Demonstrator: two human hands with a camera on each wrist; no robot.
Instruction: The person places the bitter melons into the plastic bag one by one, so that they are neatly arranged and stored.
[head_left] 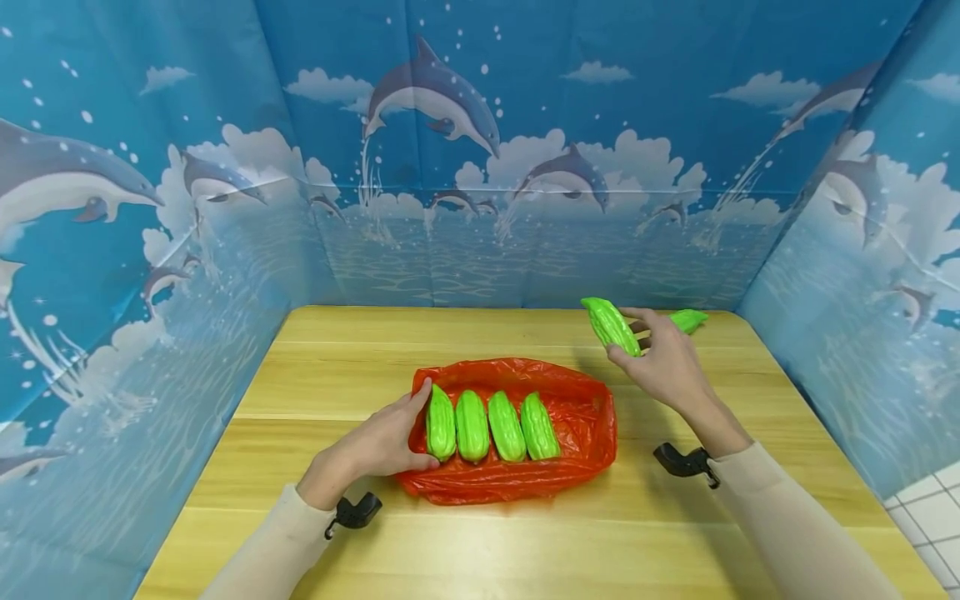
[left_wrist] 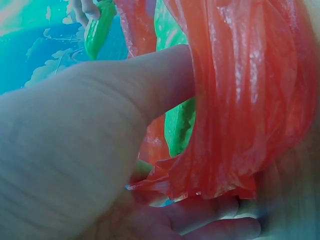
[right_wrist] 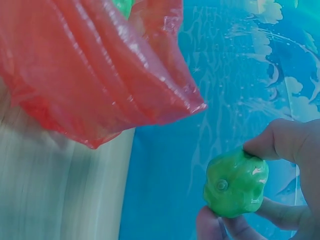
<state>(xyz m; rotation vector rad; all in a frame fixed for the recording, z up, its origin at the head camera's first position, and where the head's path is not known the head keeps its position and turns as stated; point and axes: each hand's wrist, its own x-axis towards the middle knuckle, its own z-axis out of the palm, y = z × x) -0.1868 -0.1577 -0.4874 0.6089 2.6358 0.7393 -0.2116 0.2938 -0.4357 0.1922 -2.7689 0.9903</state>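
A red plastic bag (head_left: pixel 510 485) lies spread wide on the table, several bright green bitter melons (head_left: pixel 472 425) side by side in its left and middle part. My left hand (head_left: pixel 378 440) holds the bag's left edge; in the left wrist view its thumb (left_wrist: pixel 162 75) reaches inside while other fingers show outside, below the red plastic. Right of the bag and raised above the table, my right hand (head_left: pixel 667 367) grips a bitter melon (head_left: pixel 611 325) between thumb and fingers. The right wrist view shows this bitter melon (right_wrist: pixel 236 184) end on. Another bitter melon (head_left: pixel 688 320) lies behind that hand, partly hidden.
The wooden table (head_left: pixel 337 358) ends at the back and sides against a blue curtain (head_left: pixel 480 258) printed with dolphins. A black wrist mount (head_left: pixel 358 510) is strapped at the left sleeve and a second mount (head_left: pixel 682 460) at the right. White floor tiles (head_left: pixel 930 508) show at lower right.
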